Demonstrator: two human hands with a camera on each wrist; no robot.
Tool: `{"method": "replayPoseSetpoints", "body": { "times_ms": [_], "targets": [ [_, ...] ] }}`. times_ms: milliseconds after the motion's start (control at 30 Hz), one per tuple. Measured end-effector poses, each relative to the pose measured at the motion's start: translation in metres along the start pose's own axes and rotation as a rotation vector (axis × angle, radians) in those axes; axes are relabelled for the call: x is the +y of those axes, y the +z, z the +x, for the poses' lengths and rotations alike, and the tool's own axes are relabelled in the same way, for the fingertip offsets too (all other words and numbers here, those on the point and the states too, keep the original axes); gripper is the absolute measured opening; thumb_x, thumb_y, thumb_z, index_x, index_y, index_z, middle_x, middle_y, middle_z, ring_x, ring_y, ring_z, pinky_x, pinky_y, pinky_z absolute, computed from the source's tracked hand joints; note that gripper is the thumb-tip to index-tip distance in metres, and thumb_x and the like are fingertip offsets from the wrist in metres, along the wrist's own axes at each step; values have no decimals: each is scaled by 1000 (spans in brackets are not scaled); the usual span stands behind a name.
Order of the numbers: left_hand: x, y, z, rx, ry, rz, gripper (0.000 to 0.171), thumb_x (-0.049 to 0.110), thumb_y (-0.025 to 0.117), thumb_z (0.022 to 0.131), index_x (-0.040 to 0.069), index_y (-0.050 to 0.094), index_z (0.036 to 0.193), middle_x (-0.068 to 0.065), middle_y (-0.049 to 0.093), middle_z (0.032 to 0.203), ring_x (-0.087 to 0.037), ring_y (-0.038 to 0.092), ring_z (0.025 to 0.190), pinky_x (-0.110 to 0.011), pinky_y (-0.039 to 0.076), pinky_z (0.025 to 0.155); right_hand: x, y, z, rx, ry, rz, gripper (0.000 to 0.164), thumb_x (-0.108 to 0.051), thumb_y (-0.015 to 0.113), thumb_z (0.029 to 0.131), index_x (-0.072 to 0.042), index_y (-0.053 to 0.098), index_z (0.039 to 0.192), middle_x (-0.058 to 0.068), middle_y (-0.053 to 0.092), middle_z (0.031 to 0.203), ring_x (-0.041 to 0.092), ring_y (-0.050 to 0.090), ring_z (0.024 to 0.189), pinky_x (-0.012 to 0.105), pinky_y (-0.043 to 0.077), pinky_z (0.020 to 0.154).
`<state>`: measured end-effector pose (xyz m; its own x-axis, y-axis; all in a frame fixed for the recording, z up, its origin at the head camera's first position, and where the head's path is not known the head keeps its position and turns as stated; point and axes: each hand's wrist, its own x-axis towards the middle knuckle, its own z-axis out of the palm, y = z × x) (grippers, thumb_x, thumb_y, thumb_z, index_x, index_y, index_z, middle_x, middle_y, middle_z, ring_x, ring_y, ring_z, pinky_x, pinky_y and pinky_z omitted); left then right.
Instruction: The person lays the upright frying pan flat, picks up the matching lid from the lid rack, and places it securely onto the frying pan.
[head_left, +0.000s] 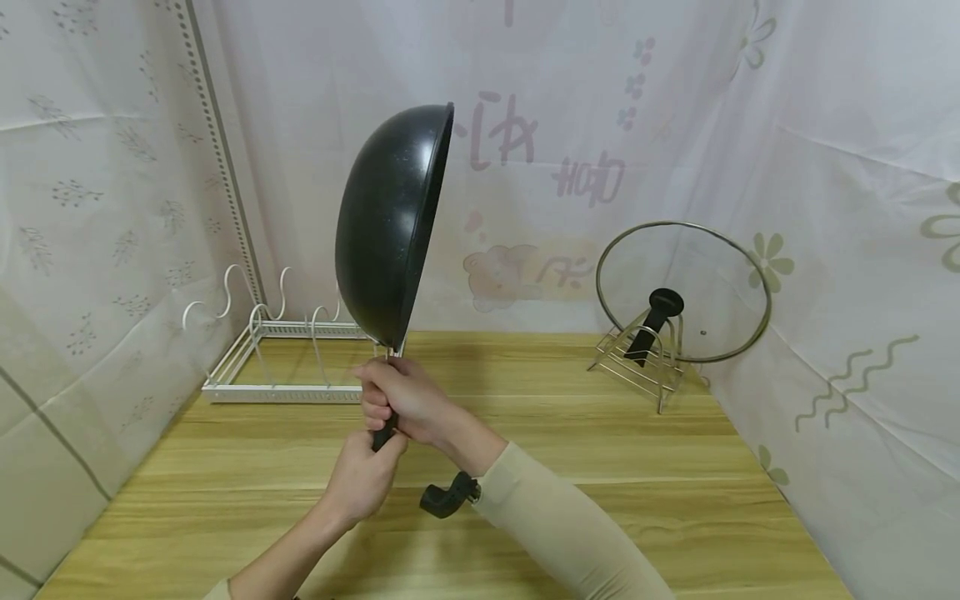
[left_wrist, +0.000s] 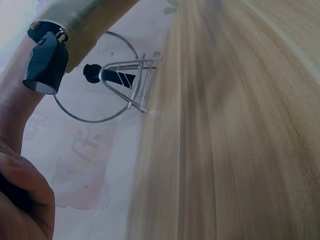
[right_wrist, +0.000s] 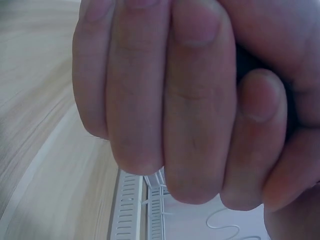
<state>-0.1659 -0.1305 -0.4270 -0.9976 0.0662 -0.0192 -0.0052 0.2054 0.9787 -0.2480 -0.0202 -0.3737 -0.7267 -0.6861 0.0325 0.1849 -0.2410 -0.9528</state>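
Note:
A black wok (head_left: 386, 225) stands nearly upright in the air in the head view, its rounded underside to the left and its open side to the right. My right hand (head_left: 405, 396) grips the upper part of its handle, close to the bowl. Lower down, my left hand (head_left: 363, 479) holds the end of the same handle, just below the right. Curled fingers (right_wrist: 195, 100) fill the right wrist view and hide most of the handle. At the lower left of the left wrist view, part of the left hand (left_wrist: 30, 190) wraps the dark handle.
Behind the wok on the left sits a white wire rack (head_left: 281, 393), partly covered by wok and hands. A glass lid (head_left: 761, 321) with a black knob leans in a small metal stand (head_left: 660, 383) at the right. Patterned cloth (head_left: 862, 250) surrounds the wooden table (head_left: 562, 467).

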Motion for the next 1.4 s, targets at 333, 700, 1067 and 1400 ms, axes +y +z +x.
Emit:
{"method": "replayPoseSetpoints", "body": {
  "times_ms": [333,700,1067,1400],
  "targets": [
    [0,2,6,-108,15,-35,48,12,51,103,10,40,57,9,33,45,-5,27,36,-21,23,36,-1,-7,-4,25,1,26,48,-21,55,110,-18,37,65,-8,35,56,7,37,49,20,38,52],
    [-1,7,11,-215,49,-97,46,10,48,104,6,42,58,9,38,44,-5,34,33,-21,30,32,-3,-16,-8,32,3,32,45,-22,55,110,-17,39,68,-7,36,58,7,38,50,20,40,53],
    [1,7,15,-324,95,-113,53,11,46,105,-26,35,68,8,40,42,-5,37,30,-23,31,31,-4,-22,-10,80,1,31,48,-24,57,109,-17,38,65,-6,36,58,8,40,50,21,43,53],
    [2,9,17,-408,102,-157,54,10,45,107,-21,28,66,10,37,43,-4,34,32,-22,30,32,-2,-29,-11,102,6,76,50,-23,53,112,-19,38,65,-9,36,57,6,40,49,19,43,53]
  ]
}}
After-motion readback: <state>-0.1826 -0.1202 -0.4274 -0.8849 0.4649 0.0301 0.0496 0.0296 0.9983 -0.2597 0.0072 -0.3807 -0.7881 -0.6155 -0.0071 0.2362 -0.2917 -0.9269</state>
